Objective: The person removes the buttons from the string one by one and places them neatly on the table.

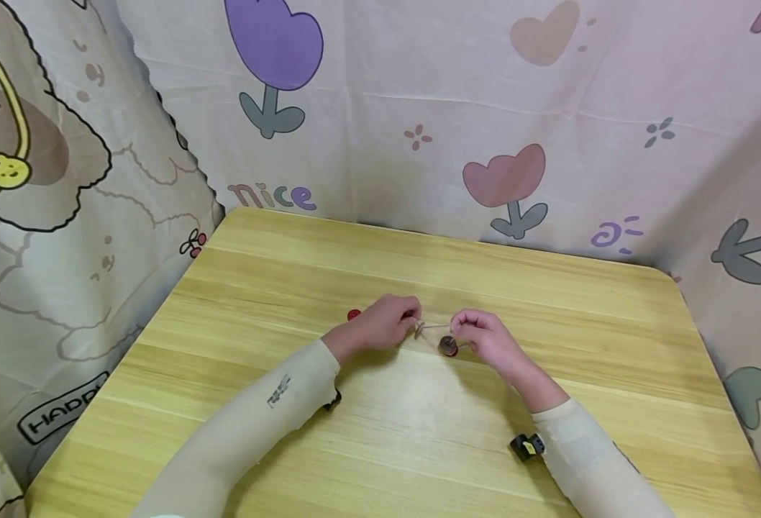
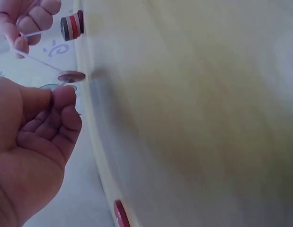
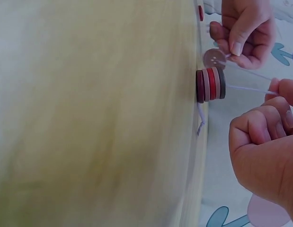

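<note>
My left hand [image 1: 388,321] pinches the end of a thin pale string [image 3: 248,88] between thumb and forefinger. A brown button [image 3: 214,59] hangs threaded on the string, close to those fingertips. On the other side my right hand [image 1: 487,344] pinches the same string, which runs taut between the two hands. Beneath the right fingers, a stack of threaded buttons [image 3: 211,85] in dark, pink, red and maroon rests on the table, with the string coming out of its top. A knotted string tail [image 3: 201,120] sticks out from the bottom of the stack.
A single red button [image 1: 354,314] lies on the wooden table [image 1: 393,439], just left of my left hand. Printed curtains [image 1: 380,180] hang behind the table and along its sides. Small black cameras [image 1: 526,447] are strapped at the wrists.
</note>
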Motion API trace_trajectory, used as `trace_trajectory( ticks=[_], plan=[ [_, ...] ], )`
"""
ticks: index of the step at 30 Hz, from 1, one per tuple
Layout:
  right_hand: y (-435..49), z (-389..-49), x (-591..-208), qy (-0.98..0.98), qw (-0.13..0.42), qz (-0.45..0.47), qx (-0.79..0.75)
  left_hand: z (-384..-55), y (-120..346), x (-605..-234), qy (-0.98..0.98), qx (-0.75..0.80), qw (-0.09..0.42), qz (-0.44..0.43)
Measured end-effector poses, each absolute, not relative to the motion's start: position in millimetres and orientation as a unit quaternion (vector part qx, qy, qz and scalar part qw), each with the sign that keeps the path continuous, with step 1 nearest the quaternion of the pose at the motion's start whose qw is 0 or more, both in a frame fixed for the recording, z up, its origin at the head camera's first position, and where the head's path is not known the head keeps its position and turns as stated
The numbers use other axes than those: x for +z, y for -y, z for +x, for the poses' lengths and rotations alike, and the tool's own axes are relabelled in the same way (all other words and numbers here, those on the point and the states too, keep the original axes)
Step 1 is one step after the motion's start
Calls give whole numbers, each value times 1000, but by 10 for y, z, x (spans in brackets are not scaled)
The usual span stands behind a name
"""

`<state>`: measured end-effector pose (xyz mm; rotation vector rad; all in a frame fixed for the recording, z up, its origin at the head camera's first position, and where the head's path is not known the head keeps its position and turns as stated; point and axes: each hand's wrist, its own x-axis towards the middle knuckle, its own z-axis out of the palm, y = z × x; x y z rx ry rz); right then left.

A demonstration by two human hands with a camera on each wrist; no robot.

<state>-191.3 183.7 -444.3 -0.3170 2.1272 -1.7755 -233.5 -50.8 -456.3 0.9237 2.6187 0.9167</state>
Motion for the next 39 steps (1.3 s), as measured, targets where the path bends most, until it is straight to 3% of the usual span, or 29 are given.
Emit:
trace_trajectory(
  ticks=[16,25,31,39],
  plan=[
    [-1894,-1934,-4518,-761,151,-130,-618,-2306,560,-4493,-897,332,55,288],
    [-2119,-2025,-4671,-683,202,-151,-686,-2246,537,-4494,-880,399,31,255],
    [-2139,-2063,-4730,-622,191,-124,-749,-2212,528,-4499,-868,437,55,229],
    [-2047,-2084,-4833,-539,156,-157,-813,-2189,535,-4568,-825,538,87,150]
  ],
)
